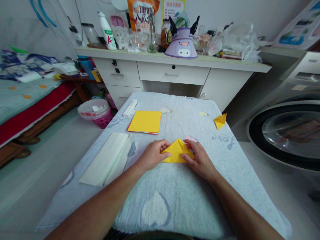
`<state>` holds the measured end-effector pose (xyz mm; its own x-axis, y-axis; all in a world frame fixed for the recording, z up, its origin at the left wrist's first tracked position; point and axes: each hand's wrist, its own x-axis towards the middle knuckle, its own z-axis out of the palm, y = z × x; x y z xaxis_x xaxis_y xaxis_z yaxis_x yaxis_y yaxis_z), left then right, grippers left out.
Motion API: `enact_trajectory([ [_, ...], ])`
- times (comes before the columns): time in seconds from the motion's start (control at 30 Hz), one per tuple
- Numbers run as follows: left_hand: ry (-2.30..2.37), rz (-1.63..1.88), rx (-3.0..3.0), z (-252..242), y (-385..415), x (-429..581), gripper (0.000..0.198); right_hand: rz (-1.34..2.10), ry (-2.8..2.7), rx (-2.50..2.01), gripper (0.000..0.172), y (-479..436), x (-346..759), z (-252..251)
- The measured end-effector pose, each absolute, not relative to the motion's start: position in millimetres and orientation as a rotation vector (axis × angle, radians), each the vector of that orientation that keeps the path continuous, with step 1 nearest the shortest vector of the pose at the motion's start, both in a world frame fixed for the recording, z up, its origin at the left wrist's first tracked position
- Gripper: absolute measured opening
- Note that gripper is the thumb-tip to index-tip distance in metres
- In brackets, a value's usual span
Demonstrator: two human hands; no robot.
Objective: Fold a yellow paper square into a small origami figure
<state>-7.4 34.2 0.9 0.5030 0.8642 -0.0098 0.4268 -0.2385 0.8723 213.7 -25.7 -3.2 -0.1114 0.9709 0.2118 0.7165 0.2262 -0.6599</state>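
Yellow origami paper [176, 154] lies centrally on the tablecloth [197, 206], long axis left to right, apex toward the far edge. We hold its left corner in our left hand [155, 152] and its right side in our right hand [200, 158] (thumbs uppermost, fingers nearly closed); cloth room extends nearward.

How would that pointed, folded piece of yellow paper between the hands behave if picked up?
The pointed, folded piece of yellow paper would probably feel light, since it looks like thin sheet. Its visible creases may make it stiffer than an unfolded sheet, yet its folds might spring open without the left hand and right hand at its sides.
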Motion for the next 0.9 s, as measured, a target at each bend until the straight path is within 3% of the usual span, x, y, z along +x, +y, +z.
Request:
enact_trajectory([
  [0.1,1.026,0.602,1.885,7.4,33.9,-10.8,0.012,0.712,-1.881,-1.505,0.032,-27.6,215.0,4.1],
  [0.27,0.949,0.555,1.855,16.1,31.0,-13.7,0.01,0.937,-1.729,-1.422,0.025,-29.5,213.1,11.3],
  [0.47,0.838,0.449,1.762,19.2,28.8,-15.9,0.016,1.001,-1.68,-1.367,0.035,-30.8,209.5,15.4],
  [0.73,0.857,0.394,1.778,20.0,29.1,-17.5,0.025,1.055,-1.691,-1.328,0.035,-35.9,205.0,17.9],
  [0.9,0.84,0.358,1.829,20.6,27.6,-17.6,0.032,1.291,-1.573,-1.259,0.034,-39.6,200.6,21.2],
])
